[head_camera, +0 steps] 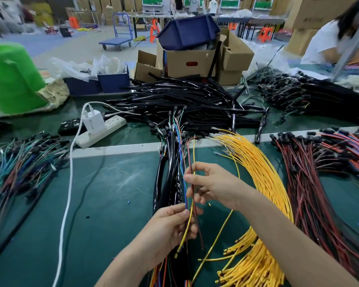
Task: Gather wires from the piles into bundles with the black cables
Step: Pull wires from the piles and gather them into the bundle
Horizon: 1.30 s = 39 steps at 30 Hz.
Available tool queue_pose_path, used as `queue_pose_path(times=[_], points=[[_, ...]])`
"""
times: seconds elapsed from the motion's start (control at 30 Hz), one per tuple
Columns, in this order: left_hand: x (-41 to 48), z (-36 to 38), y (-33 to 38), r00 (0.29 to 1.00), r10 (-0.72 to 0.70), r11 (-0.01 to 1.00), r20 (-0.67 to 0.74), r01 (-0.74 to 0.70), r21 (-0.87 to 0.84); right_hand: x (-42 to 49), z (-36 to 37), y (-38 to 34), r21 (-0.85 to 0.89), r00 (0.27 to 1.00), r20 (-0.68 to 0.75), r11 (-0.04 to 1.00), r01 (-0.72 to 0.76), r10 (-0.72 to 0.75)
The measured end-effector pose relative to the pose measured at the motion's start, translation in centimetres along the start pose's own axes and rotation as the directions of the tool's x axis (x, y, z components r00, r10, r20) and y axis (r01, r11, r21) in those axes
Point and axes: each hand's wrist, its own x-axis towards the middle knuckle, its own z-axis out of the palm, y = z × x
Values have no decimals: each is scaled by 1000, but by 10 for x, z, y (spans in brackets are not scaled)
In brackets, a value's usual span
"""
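My left hand grips a thin bunch of wires low in the middle: one yellow, one red, one blue, one green. My right hand pinches the same wires higher up, fingers curled round them. Just left of both hands lies a bundle of thick black cables with coloured wires along it, running away from me. A fan of yellow wires lies to the right of my hands. Further right spreads a pile of red and black wires. A pile of blue, green and dark wires lies at the left.
A large heap of black cables covers the table's middle back. A white power strip with a charger and a white cord sits at left centre. Cardboard boxes, blue bins and a green tub stand behind. Another person works at far right.
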Motion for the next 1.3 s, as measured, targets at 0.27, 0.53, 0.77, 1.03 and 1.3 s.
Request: queue_pose_path(times=[0.27, 0.53, 0.77, 1.03, 1.3], points=[[3, 3, -5, 990, 142, 990, -14, -142, 1, 6, 7, 4, -111, 996, -65, 992, 61, -68], [-1, 1, -7, 990, 132, 983, 52, -137, 120, 7, 7, 8, -172, 986, -131, 982, 82, -106], [0, -5, -5, 993, 103, 994, 60, -100, -42, 11, 8, 14, -239, 963, -232, 968, 79, -136], [4, -10, -7, 997, 70, 997, 43, -68, -40, -25, -129, -1, -734, 720, -545, 659, -164, -428], [9, -12, -10, 998, 48, 996, 29, -45, -80, -107, -295, 67, -449, 309, -857, 306, -840, -412]])
